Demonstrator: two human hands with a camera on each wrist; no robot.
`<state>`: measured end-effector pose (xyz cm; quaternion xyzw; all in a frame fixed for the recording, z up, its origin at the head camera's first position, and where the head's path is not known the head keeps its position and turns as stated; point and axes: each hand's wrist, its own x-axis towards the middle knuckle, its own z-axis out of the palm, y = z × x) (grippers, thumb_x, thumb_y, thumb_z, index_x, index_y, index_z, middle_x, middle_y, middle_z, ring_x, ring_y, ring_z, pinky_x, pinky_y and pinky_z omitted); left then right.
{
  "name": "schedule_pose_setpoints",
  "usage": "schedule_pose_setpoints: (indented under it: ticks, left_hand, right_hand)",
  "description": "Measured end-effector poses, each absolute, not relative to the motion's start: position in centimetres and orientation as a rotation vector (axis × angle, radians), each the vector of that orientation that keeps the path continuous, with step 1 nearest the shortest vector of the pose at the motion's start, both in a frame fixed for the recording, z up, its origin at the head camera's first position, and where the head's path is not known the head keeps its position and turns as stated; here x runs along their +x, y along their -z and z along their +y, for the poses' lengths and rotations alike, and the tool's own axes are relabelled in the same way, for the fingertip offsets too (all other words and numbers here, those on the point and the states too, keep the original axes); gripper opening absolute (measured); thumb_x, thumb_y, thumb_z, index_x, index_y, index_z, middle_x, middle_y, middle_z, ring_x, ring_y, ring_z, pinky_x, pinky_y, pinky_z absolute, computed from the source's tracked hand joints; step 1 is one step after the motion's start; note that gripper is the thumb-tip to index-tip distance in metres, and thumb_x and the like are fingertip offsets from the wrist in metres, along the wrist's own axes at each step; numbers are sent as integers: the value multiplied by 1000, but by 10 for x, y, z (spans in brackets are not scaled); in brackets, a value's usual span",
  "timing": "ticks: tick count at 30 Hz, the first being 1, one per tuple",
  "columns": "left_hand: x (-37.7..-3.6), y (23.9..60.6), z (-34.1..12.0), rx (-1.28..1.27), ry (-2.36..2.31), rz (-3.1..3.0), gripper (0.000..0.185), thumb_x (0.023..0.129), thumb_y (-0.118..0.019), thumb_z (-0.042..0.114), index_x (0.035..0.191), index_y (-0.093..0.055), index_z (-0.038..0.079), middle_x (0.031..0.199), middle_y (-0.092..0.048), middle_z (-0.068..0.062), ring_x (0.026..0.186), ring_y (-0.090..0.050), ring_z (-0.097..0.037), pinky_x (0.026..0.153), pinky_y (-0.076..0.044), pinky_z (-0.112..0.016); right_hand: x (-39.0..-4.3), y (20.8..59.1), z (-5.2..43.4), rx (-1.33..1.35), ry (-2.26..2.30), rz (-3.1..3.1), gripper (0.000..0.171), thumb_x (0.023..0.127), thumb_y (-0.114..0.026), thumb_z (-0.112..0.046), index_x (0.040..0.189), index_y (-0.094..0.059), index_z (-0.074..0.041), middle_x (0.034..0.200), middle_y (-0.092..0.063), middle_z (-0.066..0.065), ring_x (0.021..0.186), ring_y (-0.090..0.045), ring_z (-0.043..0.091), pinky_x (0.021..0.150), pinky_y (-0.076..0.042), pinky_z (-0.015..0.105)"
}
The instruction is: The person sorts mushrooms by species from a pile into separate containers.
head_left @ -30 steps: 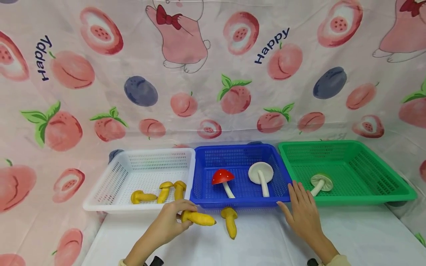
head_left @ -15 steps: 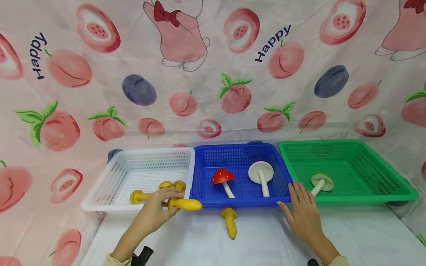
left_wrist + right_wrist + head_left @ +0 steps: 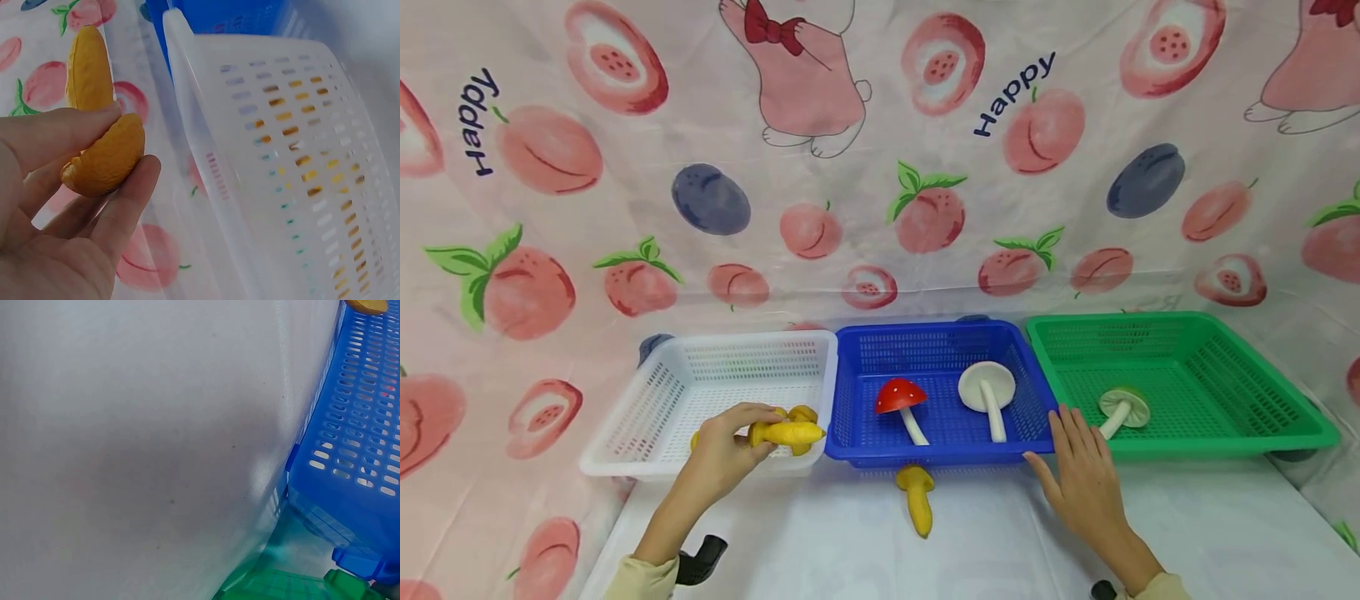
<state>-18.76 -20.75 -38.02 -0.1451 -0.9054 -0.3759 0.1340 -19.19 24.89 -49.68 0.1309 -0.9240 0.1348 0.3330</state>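
Observation:
My left hand (image 3: 726, 454) pinches a yellow toy mushroom (image 3: 790, 433) by its cap, over the front of the white basket (image 3: 647, 462). The left wrist view shows thumb and fingers around the cap, with the stem pointing away and the basket's slotted wall alongside. Behind this hand, other yellow mushrooms (image 3: 802, 414) lie in the basket, partly hidden. Another yellow mushroom (image 3: 917, 504) lies on the table before the blue basket (image 3: 925, 457). My right hand (image 3: 1081, 479) rests with straight fingers where the blue and green baskets meet; its own wrist view leaves it out.
Inside the blue basket are a red-capped mushroom (image 3: 901, 396) and a white one (image 3: 987, 387). A green-capped mushroom (image 3: 1124, 408) lies in the green basket (image 3: 1217, 447). The three baskets stand side by side on a white-covered table (image 3: 985, 542), before a peach-patterned cloth (image 3: 865, 208).
My left hand has carried the yellow mushroom left and up, from in front of the baskets to over the white basket's front rim. The right hand has stayed in place.

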Motion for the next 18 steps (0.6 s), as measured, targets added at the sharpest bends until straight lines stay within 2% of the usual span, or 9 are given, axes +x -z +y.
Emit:
schedule_pose_setpoints:
  ticks: [18]
  left_hand:
    - [-204,378,-248,-256,958,-2611,31,74,-73,-8,103,-71,2,111,-65,-16,99,-60,-31,72,-56,-36]
  right_hand:
    - [-191,497,249,345,-352,-2419,72,94,-48,-50,137,-42,8,141,-40,28,132,-33,43,114,-14,50]
